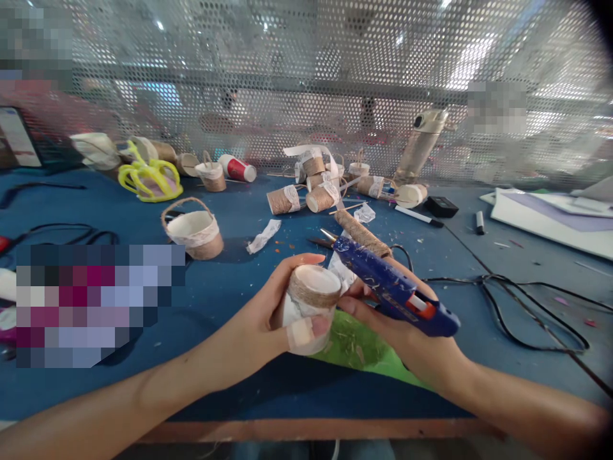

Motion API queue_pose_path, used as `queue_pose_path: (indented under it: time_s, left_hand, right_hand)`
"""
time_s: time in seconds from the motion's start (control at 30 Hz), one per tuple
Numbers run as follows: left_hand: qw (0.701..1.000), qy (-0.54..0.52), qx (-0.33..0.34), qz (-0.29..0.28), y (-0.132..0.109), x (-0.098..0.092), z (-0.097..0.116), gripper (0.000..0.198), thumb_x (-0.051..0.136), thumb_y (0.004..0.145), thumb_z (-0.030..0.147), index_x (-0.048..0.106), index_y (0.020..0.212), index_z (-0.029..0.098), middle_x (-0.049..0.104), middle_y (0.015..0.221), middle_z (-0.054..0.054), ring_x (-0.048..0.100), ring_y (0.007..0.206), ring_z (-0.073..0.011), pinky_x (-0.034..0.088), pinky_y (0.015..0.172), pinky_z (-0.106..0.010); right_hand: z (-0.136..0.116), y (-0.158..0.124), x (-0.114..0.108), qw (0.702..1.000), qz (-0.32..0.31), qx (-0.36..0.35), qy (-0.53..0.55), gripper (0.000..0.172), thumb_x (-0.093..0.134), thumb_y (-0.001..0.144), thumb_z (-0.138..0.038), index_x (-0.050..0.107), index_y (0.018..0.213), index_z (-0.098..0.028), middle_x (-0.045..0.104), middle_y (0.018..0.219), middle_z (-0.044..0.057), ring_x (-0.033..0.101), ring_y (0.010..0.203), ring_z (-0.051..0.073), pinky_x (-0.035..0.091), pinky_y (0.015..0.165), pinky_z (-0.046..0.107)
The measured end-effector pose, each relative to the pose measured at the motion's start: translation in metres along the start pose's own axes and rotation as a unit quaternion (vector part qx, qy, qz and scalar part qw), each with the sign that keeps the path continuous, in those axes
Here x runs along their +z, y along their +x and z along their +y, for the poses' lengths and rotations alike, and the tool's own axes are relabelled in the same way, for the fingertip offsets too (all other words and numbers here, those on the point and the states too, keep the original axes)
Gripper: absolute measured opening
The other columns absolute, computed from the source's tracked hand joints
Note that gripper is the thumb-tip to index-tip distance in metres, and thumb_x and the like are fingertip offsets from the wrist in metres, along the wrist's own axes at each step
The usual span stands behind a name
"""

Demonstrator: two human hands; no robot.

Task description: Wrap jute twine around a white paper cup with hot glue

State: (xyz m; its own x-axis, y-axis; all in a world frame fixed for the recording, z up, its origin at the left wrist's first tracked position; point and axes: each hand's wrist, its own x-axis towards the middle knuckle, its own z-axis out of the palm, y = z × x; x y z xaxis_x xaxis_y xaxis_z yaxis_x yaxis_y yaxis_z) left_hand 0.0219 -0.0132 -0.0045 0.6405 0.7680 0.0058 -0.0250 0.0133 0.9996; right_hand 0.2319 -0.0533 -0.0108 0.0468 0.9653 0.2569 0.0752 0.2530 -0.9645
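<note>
My left hand (272, 313) is wrapped round a white paper cup (306, 319), its thumb, with a bandage on it, across the front. Brown twine (313, 291) circles the cup just under the rim. A blue hot glue gun (387, 281) is in my right hand (402, 326), its nozzle pointing up and left beyond the cup; the handle is hidden. The right fingertips touch a white lace strip (341, 271) at the cup's right side. Below the hands lies a green sheet (359, 345). A roll of twine (361, 233) lies just behind the gun.
A twine-handled cup basket (196, 233) stands at left, near a loose lace piece (264, 236). Several wrapped cups (323, 195) lie farther back, with a clear bottle (421, 144). Black cable (502, 319) loops at right, below white boards (550, 220). A perforated metal screen (306, 83) closes the back.
</note>
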Motion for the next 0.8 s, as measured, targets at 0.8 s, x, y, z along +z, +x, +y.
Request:
queue_pose_path:
  time_s: [0.8]
  left_hand:
    - [0.979, -0.200, 0.017, 0.018, -0.002, -0.014, 0.010, 0.048, 0.068, 0.081, 0.039, 0.061, 0.127, 0.028, 0.072, 0.116, -0.006, 0.066, 0.100, -0.0271, 0.052, 0.083, -0.035]
  right_hand:
    - [-0.002, -0.010, -0.025, 0.983, -0.073, -0.136, -0.101, 0.028, 0.079, 0.073, -0.011, 0.068, 0.092, -0.029, 0.075, 0.087, 0.001, 0.071, 0.072, 0.022, 0.057, 0.064, 0.031]
